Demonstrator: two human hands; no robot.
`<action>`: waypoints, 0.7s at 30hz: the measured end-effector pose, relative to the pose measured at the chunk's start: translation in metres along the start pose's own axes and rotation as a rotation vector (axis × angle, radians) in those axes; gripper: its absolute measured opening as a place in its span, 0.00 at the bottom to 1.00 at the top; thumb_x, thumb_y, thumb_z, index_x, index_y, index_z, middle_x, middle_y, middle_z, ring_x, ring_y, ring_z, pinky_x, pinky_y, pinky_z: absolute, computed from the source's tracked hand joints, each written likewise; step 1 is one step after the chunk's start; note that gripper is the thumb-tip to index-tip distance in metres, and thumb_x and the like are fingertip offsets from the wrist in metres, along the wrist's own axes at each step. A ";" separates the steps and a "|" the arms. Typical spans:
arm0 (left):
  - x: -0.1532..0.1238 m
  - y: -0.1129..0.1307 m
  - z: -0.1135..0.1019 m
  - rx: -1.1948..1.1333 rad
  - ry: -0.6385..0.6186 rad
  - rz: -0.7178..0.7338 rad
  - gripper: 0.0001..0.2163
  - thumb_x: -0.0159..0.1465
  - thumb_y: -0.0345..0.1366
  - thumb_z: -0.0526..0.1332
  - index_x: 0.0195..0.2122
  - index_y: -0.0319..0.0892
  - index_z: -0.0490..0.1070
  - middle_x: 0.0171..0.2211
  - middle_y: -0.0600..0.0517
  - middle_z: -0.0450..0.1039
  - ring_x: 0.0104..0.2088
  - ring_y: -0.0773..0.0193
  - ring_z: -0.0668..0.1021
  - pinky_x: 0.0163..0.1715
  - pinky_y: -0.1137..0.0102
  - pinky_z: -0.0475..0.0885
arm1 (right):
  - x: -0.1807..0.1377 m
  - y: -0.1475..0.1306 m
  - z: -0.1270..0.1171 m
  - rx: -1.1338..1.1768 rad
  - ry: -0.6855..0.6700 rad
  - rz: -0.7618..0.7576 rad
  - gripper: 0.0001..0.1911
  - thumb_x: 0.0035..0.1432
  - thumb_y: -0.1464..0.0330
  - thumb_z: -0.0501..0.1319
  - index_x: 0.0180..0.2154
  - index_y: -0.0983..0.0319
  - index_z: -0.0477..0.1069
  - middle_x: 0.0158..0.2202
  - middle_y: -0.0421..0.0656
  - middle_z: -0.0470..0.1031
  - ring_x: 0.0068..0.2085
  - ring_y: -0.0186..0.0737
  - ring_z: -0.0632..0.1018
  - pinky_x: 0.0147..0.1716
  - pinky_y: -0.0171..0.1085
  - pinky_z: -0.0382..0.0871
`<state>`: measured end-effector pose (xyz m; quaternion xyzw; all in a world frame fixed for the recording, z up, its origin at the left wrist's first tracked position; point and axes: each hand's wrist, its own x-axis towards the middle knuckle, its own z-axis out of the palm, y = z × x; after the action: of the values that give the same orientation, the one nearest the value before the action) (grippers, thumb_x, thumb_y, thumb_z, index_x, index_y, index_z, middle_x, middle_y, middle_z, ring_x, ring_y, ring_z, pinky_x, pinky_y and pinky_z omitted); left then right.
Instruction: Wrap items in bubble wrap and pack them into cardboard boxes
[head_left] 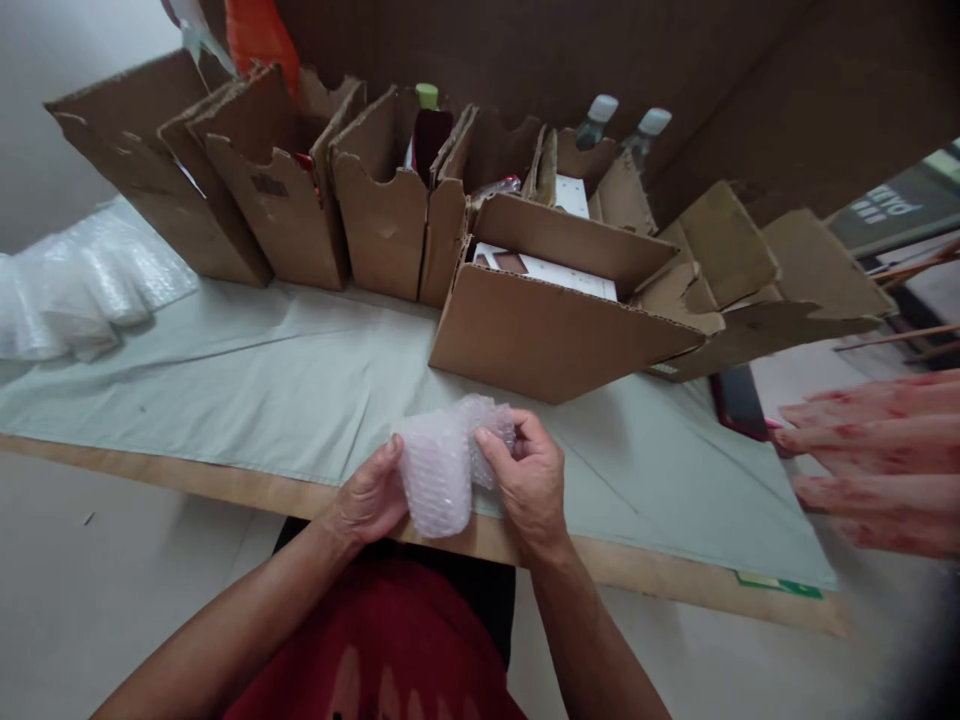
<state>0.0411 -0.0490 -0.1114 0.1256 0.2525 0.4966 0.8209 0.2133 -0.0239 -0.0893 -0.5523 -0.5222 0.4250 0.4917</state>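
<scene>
Both my hands hold a small bundle of bubble wrap [442, 465] over the table's near edge. My left hand [367, 498] grips its left side, fingers curled behind it. My right hand [529, 480] grips the right side, thumb pressed on the front. Whatever the wrap encloses is hidden. Just behind the bundle stands an open cardboard box [555, 330] with white flat items inside.
A row of cut cardboard boxes [300, 190] holding bottles lines the back of the table, which is covered by a pale green cloth [262, 390]. More bubble wrap [82, 280] lies at far left. Another person's hand [877, 460] reaches in at right, beside a dark phone [739, 400].
</scene>
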 end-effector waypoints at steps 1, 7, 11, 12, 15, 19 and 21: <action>0.001 0.001 0.000 -0.007 0.012 0.008 0.22 0.51 0.52 0.78 0.38 0.41 0.81 0.40 0.48 0.84 0.50 0.49 0.83 0.57 0.59 0.73 | 0.000 0.001 -0.001 -0.013 0.038 -0.003 0.08 0.56 0.63 0.68 0.35 0.58 0.72 0.33 0.38 0.75 0.33 0.35 0.74 0.35 0.36 0.70; 0.003 0.014 -0.005 -0.031 -0.003 -0.048 0.21 0.46 0.48 0.79 0.34 0.39 0.80 0.33 0.46 0.83 0.45 0.45 0.84 0.53 0.55 0.77 | 0.003 0.003 -0.015 0.220 0.066 0.104 0.14 0.53 0.60 0.71 0.36 0.57 0.71 0.36 0.39 0.76 0.34 0.36 0.75 0.35 0.36 0.71; -0.004 0.035 -0.012 0.096 -0.004 -0.046 0.26 0.45 0.45 0.79 0.44 0.40 0.80 0.35 0.46 0.82 0.43 0.46 0.84 0.48 0.56 0.79 | 0.002 0.000 -0.039 0.140 0.085 0.085 0.18 0.52 0.60 0.73 0.43 0.55 0.72 0.33 0.36 0.72 0.31 0.33 0.71 0.30 0.33 0.67; -0.006 0.043 -0.014 0.158 0.003 -0.031 0.28 0.45 0.45 0.79 0.47 0.41 0.79 0.36 0.47 0.82 0.42 0.47 0.84 0.46 0.58 0.79 | 0.002 -0.002 -0.047 0.080 0.078 0.062 0.20 0.54 0.61 0.72 0.48 0.54 0.72 0.35 0.36 0.73 0.32 0.34 0.71 0.31 0.34 0.67; -0.012 0.075 -0.013 0.513 -0.002 0.070 0.25 0.50 0.42 0.76 0.49 0.44 0.78 0.34 0.49 0.79 0.33 0.57 0.81 0.34 0.67 0.75 | 0.001 -0.014 -0.066 -0.107 0.071 -0.132 0.15 0.59 0.65 0.70 0.48 0.52 0.75 0.39 0.39 0.75 0.36 0.37 0.74 0.36 0.37 0.70; -0.011 0.116 -0.001 1.316 -0.039 0.552 0.06 0.58 0.34 0.69 0.36 0.45 0.77 0.38 0.49 0.77 0.40 0.56 0.79 0.44 0.62 0.74 | 0.002 -0.031 -0.081 -0.323 0.058 -0.576 0.07 0.61 0.73 0.64 0.36 0.53 0.72 0.43 0.41 0.76 0.49 0.46 0.78 0.52 0.49 0.72; -0.009 0.125 -0.004 1.684 -0.053 0.790 0.04 0.57 0.31 0.67 0.34 0.46 0.75 0.47 0.47 0.77 0.53 0.48 0.77 0.57 0.53 0.69 | 0.000 -0.029 -0.086 -0.556 0.033 -0.708 0.10 0.62 0.76 0.60 0.36 0.54 0.72 0.50 0.41 0.76 0.57 0.50 0.76 0.57 0.54 0.69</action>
<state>-0.0583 0.0022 -0.0548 0.7679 0.4499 0.3902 0.2361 0.2933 -0.0329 -0.0471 -0.4574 -0.7656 0.0651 0.4478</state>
